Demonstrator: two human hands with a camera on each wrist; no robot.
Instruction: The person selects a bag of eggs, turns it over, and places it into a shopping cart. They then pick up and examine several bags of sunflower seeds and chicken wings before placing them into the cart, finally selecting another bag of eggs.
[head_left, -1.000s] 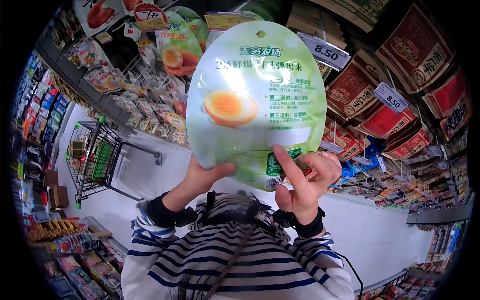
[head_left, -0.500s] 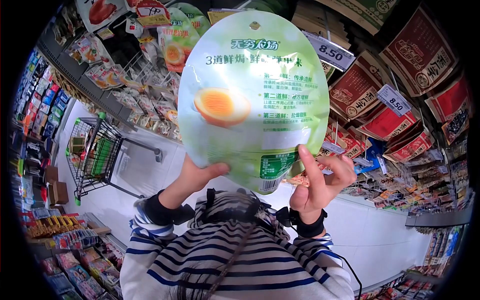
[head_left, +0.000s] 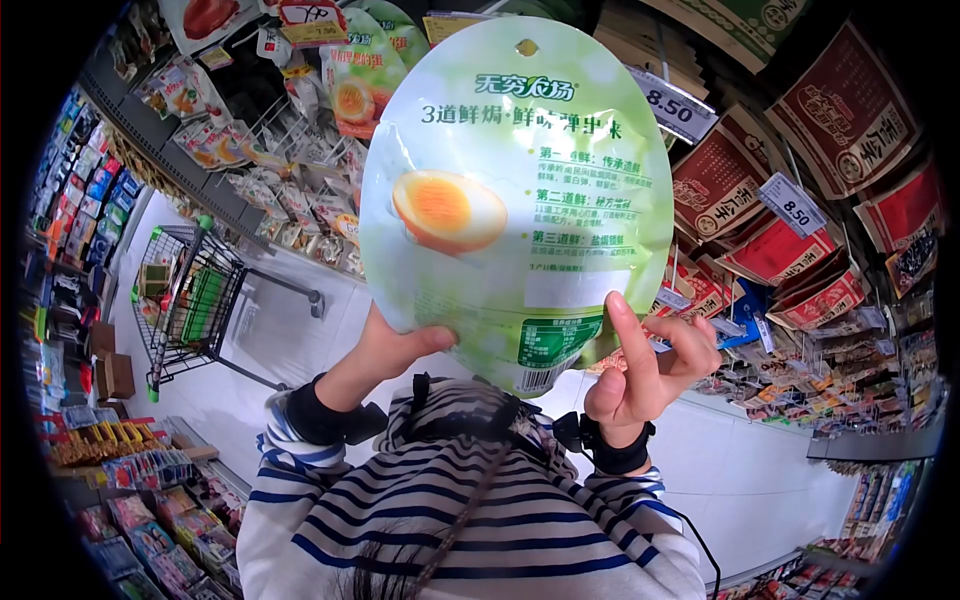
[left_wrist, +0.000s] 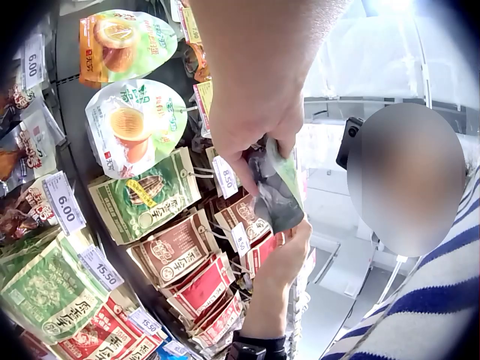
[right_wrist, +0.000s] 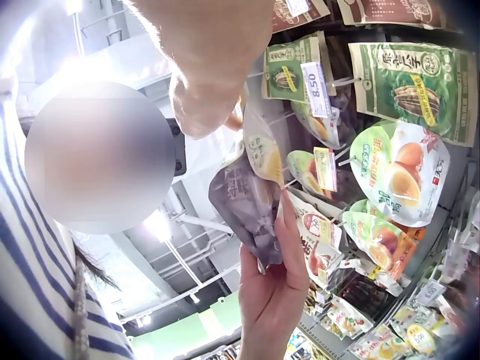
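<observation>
A green-and-white egg snack bag (head_left: 450, 290), rounded, with a halved egg and printed text on it, is held up in front of the chest. My left hand (head_left: 395, 345) grips its lower left edge, thumb on the printed face and fingers behind. My right hand (head_left: 645, 365) has its index finger extended to the bag, fingertip right at the white label box; its other fingers are loosely bent beside the edge. In the right wrist view the left hand (right_wrist: 274, 300) pinches the bag (right_wrist: 247, 202) from below. The left wrist view shows the bag (left_wrist: 281, 199) edge-on between both hands.
Hanging racks ahead carry similar egg bags (head_left: 355, 85), red-brown snack packets (head_left: 845, 95) and price tags (head_left: 792, 205). A black shopping cart (head_left: 190, 305) with green trim stands on the white floor (head_left: 760, 465) at the left. More shelves (head_left: 150, 500) line the lower left.
The bag shifted up and left, then slightly back right, and its glare lessened. The right index finger moved right along the lower label area, uncovering the white box.
</observation>
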